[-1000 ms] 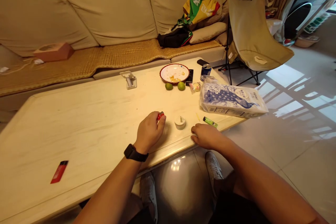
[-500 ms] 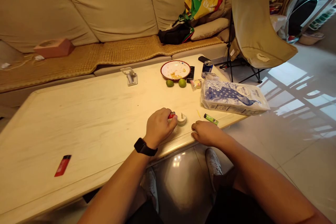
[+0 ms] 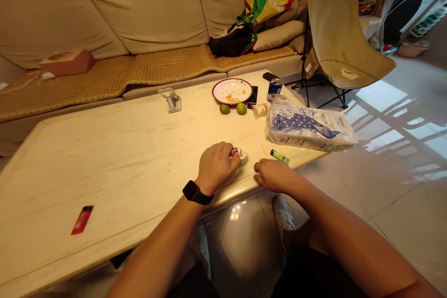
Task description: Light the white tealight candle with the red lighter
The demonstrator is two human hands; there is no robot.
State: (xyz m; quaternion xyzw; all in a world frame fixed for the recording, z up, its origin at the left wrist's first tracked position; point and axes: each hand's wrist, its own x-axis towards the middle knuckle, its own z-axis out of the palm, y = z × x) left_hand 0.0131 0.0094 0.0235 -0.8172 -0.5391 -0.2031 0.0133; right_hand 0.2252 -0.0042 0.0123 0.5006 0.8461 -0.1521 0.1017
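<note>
My left hand (image 3: 217, 164), with a black watch on its wrist, is closed around a red lighter (image 3: 233, 151). Only the lighter's metal-topped end shows past the fingers. Right beside it on the table stands a small round white candle (image 3: 243, 158) with a short upright wick, partly covered by my thumb. I can make out no flame. My right hand (image 3: 274, 175) rests at the table's near edge, its fingers curled in and nothing visible in them. Just beyond it lie a green lighter (image 3: 280, 156) and a thin yellow stick (image 3: 263, 150).
Another red lighter (image 3: 82, 220) lies at the table's left. Farther back are a white stand (image 3: 170, 100), a red-rimmed plate (image 3: 218, 96) with crumbs, two limes (image 3: 241, 108), a can (image 3: 274, 89) and a tissue pack (image 3: 310, 125). A sofa (image 3: 143, 14) runs behind the table (image 3: 115, 158).
My left hand has moved slightly right, bringing the red lighter closer against the candle and covering more of it. My right hand stays in place; the whole view has shifted a little.
</note>
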